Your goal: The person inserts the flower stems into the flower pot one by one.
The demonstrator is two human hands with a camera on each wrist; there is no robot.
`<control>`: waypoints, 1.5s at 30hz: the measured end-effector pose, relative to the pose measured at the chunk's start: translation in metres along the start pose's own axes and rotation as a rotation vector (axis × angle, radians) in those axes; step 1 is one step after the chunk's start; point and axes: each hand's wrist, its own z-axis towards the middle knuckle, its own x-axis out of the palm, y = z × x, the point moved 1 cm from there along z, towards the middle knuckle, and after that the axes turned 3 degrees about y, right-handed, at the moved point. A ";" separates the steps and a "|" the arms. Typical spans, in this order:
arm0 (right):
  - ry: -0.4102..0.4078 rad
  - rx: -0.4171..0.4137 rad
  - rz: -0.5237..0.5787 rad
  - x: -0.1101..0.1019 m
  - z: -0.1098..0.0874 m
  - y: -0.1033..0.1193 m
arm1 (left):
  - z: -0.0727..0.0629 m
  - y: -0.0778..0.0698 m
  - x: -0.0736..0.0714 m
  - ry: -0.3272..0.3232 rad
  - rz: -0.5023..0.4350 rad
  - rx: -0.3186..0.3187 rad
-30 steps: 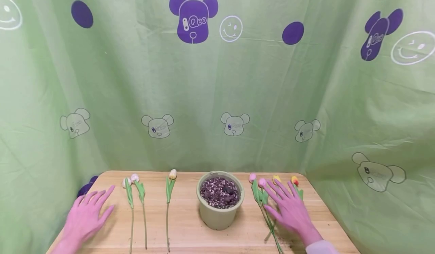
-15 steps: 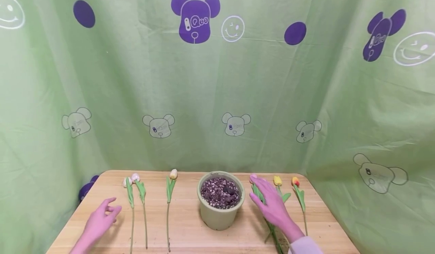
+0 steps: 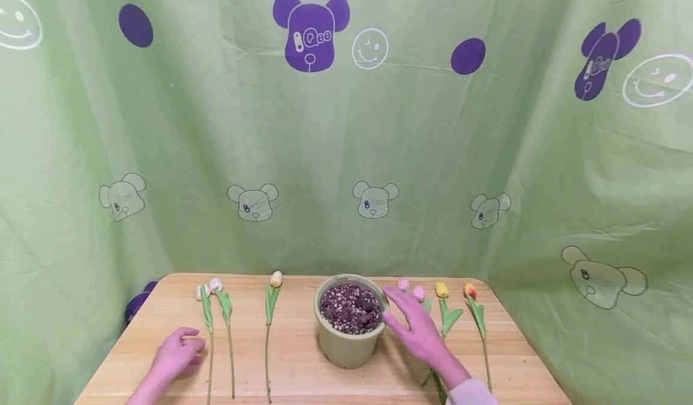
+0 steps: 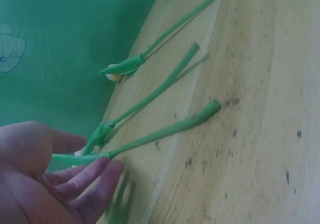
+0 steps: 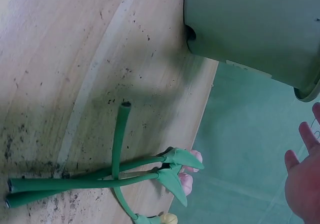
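Note:
My left hand [image 3: 175, 354] hovers loosely bent beside the leftmost pale tulip stem [image 3: 210, 363]. In the left wrist view its fingertips [image 4: 112, 171] overlap that flower's leaf base. My right hand [image 3: 417, 330] reaches toward the green flowerpot [image 3: 346, 352], fingers spread and fingertips right at the pot's right rim. Dark speckled soil [image 3: 349, 309] fills the pot. Beneath and beside the right hand lie two pink tulips [image 3: 419, 293] and a yellow tulip [image 3: 442, 289], their stems crossing in the right wrist view.
Another pale pink tulip [image 3: 227, 318] and a cream tulip [image 3: 276, 279] lie left of the pot. A red-and-yellow tulip [image 3: 470, 290] lies at the far right. Dirt crumbs dot the wooden table [image 3: 303, 381]. A green printed curtain [image 3: 314, 134] encloses the back and sides.
My right hand has moved left from above the right-hand tulips to the pot's rim. The left hand has turned, bent its fingers and shifted right toward the leftmost tulip.

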 end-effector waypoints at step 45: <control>0.009 0.018 0.116 0.012 -0.003 -0.012 | 0.003 -0.004 0.032 -0.124 0.241 -0.033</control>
